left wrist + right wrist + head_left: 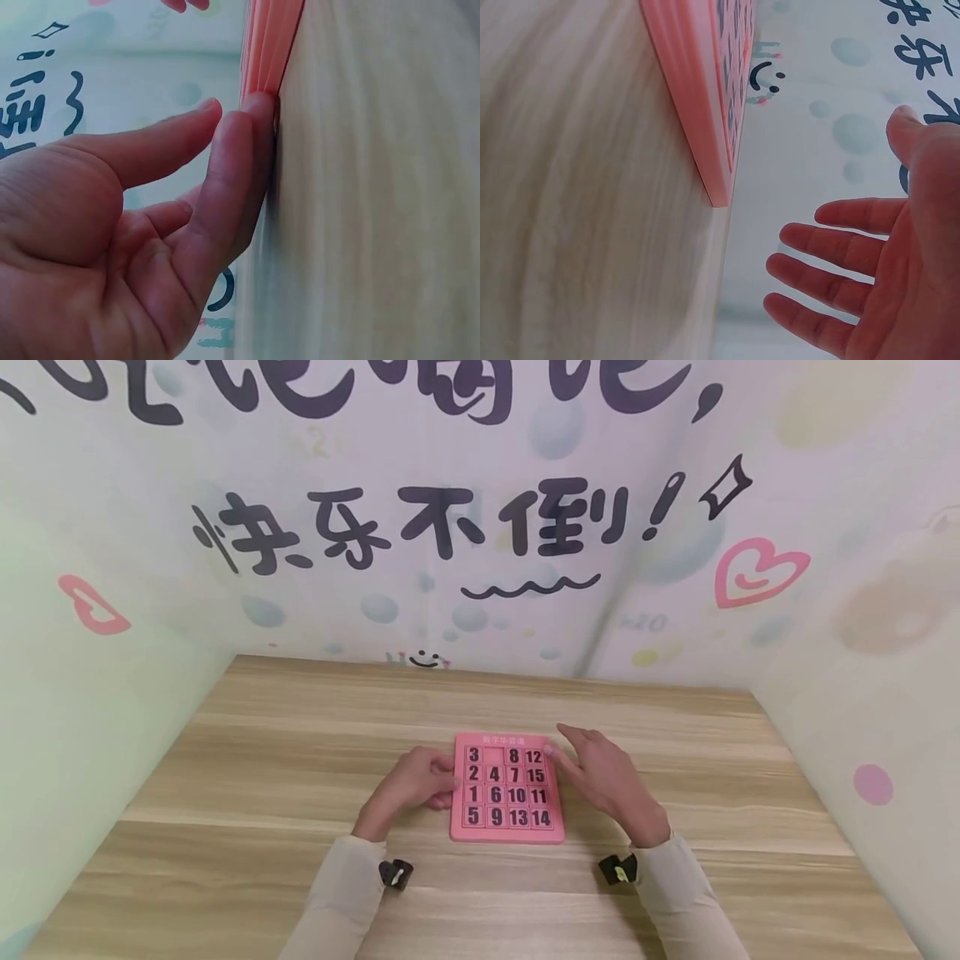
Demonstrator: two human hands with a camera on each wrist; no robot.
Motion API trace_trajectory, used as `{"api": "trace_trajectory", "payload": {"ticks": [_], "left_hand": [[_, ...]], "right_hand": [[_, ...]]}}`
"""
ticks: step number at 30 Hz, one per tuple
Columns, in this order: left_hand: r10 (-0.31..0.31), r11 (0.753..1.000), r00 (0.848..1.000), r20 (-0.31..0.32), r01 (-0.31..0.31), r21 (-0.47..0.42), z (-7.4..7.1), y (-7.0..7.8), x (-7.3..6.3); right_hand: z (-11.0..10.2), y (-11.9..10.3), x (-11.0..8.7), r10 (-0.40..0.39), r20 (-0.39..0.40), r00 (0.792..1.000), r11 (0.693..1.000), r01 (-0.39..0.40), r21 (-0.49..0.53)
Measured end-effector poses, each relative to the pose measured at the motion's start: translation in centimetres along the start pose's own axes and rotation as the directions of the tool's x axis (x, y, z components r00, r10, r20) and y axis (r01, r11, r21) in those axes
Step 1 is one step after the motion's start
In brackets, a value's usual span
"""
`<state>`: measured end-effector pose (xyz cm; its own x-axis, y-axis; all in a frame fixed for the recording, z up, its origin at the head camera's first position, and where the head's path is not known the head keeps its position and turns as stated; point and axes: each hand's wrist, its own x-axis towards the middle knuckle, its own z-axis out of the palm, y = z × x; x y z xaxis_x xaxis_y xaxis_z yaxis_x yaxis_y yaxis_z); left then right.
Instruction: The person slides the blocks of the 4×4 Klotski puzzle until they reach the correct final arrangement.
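Puzzle board (507,835) lying flat on the surface (225,752) could skid if its 12 tile (533,757) were pushed hard, the left-side touch looking slight. At its left edge, the left hand (412,781), half open, rests fingertips (259,106) without gripping; near its upper right corner the right hand (609,777) hangs open and empty.

Head POV fwd/down, wrist POVs close (board (507,834) in all)
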<state>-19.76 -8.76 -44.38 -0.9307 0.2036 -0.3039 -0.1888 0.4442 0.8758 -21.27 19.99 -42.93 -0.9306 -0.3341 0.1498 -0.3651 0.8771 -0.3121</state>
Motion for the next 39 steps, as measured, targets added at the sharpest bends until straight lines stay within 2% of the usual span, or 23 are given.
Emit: {"api": "trace_trajectory", "payload": {"ticks": [8,17,20,28,39], "left_hand": [[-0.028,1.000,1.000,-0.010,0.028,0.002,0.2,0.2,0.5],[-0.008,0.995,1.000,-0.022,0.010,0.098,0.5,0.7,0.2],[0.003,0.994,1.000,-0.013,-0.002,0.110,0.5,0.8,0.2],[0.050,0.983,0.997,0.064,-0.061,0.173,0.4,0.6,0.2],[0.058,0.983,0.995,0.087,-0.072,0.170,0.3,0.8,0.2]], "right_hand": [[-0.3,-0.2,0.3,-0.012,0.014,1.000,1.000,0.012,-0.003],[-0.1,-0.5,0.6,-0.035,0.026,0.999,0.999,0.035,-0.012],[-0.1,-0.6,0.6,-0.040,0.035,0.999,0.999,0.040,-0.009],[0.1,-1.0,0.5,-0.065,0.081,0.995,0.998,0.065,0.003],[1.1,-1.8,0.4,-0.181,0.151,0.972,0.982,0.187,-0.025]]}}
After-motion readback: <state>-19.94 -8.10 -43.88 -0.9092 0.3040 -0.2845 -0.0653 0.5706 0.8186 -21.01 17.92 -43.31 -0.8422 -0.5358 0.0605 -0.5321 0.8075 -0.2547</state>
